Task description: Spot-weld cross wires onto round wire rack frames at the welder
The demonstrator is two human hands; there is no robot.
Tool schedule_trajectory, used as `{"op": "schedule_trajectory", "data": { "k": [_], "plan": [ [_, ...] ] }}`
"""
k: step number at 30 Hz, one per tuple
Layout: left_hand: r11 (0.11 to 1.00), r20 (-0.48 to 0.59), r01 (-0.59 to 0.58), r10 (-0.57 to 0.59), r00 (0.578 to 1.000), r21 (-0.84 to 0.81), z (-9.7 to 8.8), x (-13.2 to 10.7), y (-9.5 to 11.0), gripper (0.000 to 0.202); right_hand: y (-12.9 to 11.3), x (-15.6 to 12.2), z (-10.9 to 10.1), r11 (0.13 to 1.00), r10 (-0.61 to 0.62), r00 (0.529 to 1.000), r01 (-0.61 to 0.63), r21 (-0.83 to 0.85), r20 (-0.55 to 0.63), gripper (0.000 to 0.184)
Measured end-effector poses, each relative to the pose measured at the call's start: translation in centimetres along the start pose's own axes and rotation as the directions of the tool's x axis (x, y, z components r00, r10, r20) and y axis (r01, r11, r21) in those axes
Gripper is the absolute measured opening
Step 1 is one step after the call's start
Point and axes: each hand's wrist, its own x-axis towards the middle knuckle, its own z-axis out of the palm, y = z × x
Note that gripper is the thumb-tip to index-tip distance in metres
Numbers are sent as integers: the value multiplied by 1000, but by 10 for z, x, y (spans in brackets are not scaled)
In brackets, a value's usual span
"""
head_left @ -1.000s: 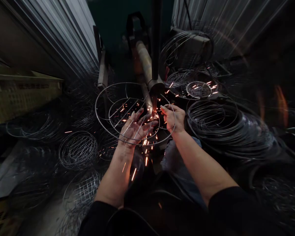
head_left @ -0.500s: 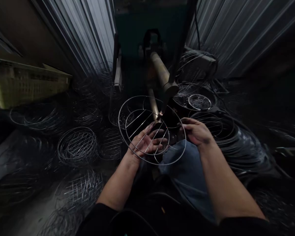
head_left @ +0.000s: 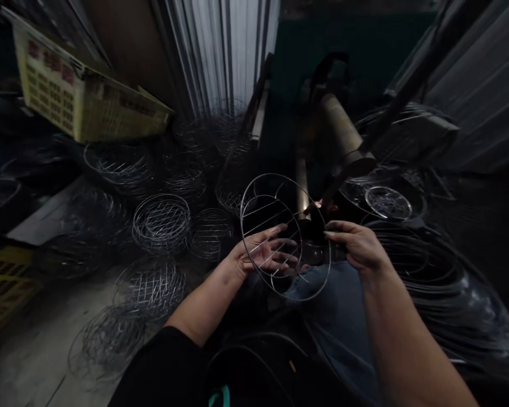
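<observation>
A round wire rack (head_left: pixel 300 249), an outer ring joined to a smaller ring crossed by straight bars, hangs tilted in front of me. My right hand (head_left: pixel 358 243) pinches the right side of its outer ring between thumb and fingers. Behind the bars, my left hand (head_left: pixel 271 254) is palm up with its fingers spread; whether it touches the wire I cannot tell. Just beyond the rack is the metal rod (head_left: pixel 302 189) of a machine, its tip near the rack's far right edge. Above it juts a thicker cylindrical arm (head_left: pixel 343 130).
Stacks of similar wire racks (head_left: pixel 161 223) cover the floor at left. A yellow plastic crate (head_left: pixel 110 116) sits at upper left, another crate (head_left: pixel 8 282) lower down. Piled wire rings (head_left: pixel 441 294) lie at right, near a drum holding a small ring (head_left: pixel 388 202). A dark bar slants across upper right.
My view has swung left, bringing more crates and racks into sight. The rack has tipped more steeply, its near edge away from the rod. My right hand now pinches the ring.
</observation>
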Motion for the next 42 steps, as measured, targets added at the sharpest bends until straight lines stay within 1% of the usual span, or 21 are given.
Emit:
{"op": "schedule_trajectory", "data": {
  "k": [1, 2, 3, 4, 6, 8, 10, 11, 12, 14, 16, 20, 23, 25, 28, 30, 32, 34, 37, 40, 42],
  "plan": [
    [1000, -44, -2, 2, 999, 5, -6, -4, -1, 44, 1, -2, 3, 999, 20, 1000, -20, -30, 21, 35],
    [1000, -126, -9, 11, 992, 10, -15, -8, -2, 44, 4, -5, 7, 998, 43, 998, -40, -56, 48, 32],
    [1000, -239, -25, 28, 971, 15, -26, -14, -3, 43, 8, -9, 11, 995, 66, 995, -60, -81, 78, 30],
    [999, -367, -51, 55, 929, 20, -39, -21, -5, 41, 13, -12, 14, 992, 85, 991, -74, -103, 102, 27],
    [990, -597, -130, 131, 791, 45, -72, -40, -8, 34, 25, -19, 21, 984, 113, 987, -94, -154, 117, 23],
    [972, -740, -219, 211, 639, 87, -106, -64, -9, 32, 38, -25, 24, 969, 144, 985, -122, -214, 92, 21],
    [948, -819, -282, 278, 502, 148, -133, -84, -9, 34, 49, -27, 23, 950, 173, 983, -151, -273, 59, 21],
    [934, -836, -306, 311, 452, 183, -142, -90, -8, 34, 52, -28, 23, 940, 179, 983, -157, -301, 48, 22],
    [920, -840, -326, 347, 417, 218, -147, -94, -6, 34, 53, -29, 23, 933, 177, 983, -154, -326, 42, 24],
    [884, -819, -363, 429, 381, 294, -146, -93, -2, 30, 52, -32, 24, 924, 158, 987, -137, -356, 32, 27],
    [837, -776, -400, 518, 359, 374, -138, -87, -1, 30, 46, -36, 29, 918, 141, 990, -125, -376, 15, 29],
    [738, -688, -453, 656, 311, 500, -121, -81, -12, 42, 37, -44, 40, 875, 61, 998, -50, -482, 6, 23],
    [704, -656, -460, 696, 292, 541, -121, -87, -24, 45, 33, -44, 47, 814, -26, 1000, 30, -580, 16, 15],
    [694, -654, -460, 705, 274, 554, -125, -94, -28, 44, 28, -41, 55, 794, -32, 999, 23, -607, -3, 14],
    [670, -657, -469, 720, 223, 575, -132, -107, -25, 45, 14, -35, 75, 783, -57, 998, 26, -622, -30, 14],
    [647, -656, -473, 734, 174, 598, -138, -118, -19, 45, 8, -28, 95, 766, -80, 997, 64, -640, 5, 17],
    [627, -656, -465, 744, 123, 625, -147, -132, -13, 45, 9, -16, 117, 779, -38, 996, 79, -622, 78, 25],
    [617, -658, -444, 749, 79, 650, -157, -150, -7, 45, 19, -1, 142, 836, 57, 986, 40, -548, 159, 29],
    [614, -661, -399, 750, 26, 682, -173, -180, 6, 46, 40, 23, 185, 884, 165, 949, -20, -467, 270, 19],
    [605, -656, -355, 754, -34, 713, -187, -212, 32, 46, 49, 38, 235, 873, 128, 940, 44, -485, 317, 9],
    [592, -651, -333, 752, -99, 734, -195, -232, 56, 47, 44, 44, 269, 881, 51, 934, 125, -456, 355, 7]
  ]
}}
